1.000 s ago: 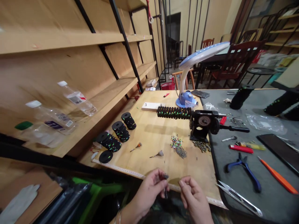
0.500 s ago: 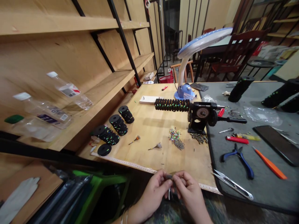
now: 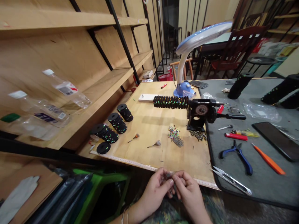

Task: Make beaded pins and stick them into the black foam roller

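Close together at the table's front edge, my left hand (image 3: 156,190) and my right hand (image 3: 188,190) pinch something small and dark grey between their fingertips. Thumbs and fingers cover most of it, so its kind is hidden. Just beyond the hands, on the wooden table (image 3: 144,149), lie a heap of small coloured beads (image 3: 173,131) and small grey metal pieces (image 3: 178,142). A black hand-cranked device (image 3: 201,111) stands behind them, with a row of black foam spools (image 3: 171,102) wound with bright bits on its shaft.
Stacks of black foam spools (image 3: 118,123) and two small feathery pieces (image 3: 155,143) are to the left. On the grey mat (image 3: 268,189) lie blue-handled pliers (image 3: 239,155), thread snips (image 3: 233,182), an orange-handled tool (image 3: 268,160) and a phone (image 3: 277,140). A blue lamp (image 3: 184,88) stands behind.
The view has shifted slightly, so the table items sit a little higher and further left. Both hands keep their pinch; the white strip that hung below the fingers no longer shows clearly.
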`<state>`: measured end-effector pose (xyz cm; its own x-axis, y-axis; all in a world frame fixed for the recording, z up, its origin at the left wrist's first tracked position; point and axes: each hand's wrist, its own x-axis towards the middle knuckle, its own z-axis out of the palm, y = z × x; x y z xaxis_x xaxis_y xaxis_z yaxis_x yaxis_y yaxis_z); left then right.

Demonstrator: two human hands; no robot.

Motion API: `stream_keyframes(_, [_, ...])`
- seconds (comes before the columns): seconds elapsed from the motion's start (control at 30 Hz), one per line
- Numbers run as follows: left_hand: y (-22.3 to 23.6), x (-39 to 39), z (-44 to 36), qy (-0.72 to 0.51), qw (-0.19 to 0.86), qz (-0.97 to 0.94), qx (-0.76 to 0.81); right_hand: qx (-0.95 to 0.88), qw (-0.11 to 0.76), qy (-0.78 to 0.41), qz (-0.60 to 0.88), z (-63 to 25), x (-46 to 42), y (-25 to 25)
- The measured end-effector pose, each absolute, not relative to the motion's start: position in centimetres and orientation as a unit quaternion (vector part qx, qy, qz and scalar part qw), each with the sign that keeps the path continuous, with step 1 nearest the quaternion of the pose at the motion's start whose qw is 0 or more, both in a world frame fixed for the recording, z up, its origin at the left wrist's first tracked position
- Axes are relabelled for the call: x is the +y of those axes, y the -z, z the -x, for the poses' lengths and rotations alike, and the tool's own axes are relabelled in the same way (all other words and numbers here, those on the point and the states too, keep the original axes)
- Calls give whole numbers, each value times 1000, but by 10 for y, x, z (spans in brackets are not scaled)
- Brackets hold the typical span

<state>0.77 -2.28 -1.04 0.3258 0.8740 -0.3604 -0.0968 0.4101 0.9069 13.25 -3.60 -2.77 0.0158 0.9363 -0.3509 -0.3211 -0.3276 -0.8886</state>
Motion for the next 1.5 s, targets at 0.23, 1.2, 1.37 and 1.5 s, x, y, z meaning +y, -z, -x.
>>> stream_keyframes(0.23, [14, -24, -4, -334, 679, -428, 494, -302, 484, -625, 533, -135, -42, 35])
stream_keyframes(1.2, [12, -31, 1, -314, 529, -581, 533, -319, 442, -657, 521, -132, -50, 43])
stream_keyframes(1.37, [3, -30, 0, -296, 504, -613, 532, -315, 454, -658, 512, -132, -49, 40])
stream_keyframes(1.5, [3, -30, -1, -288, 505, -615, 533, -299, 467, -658, 510, -133, -48, 43])
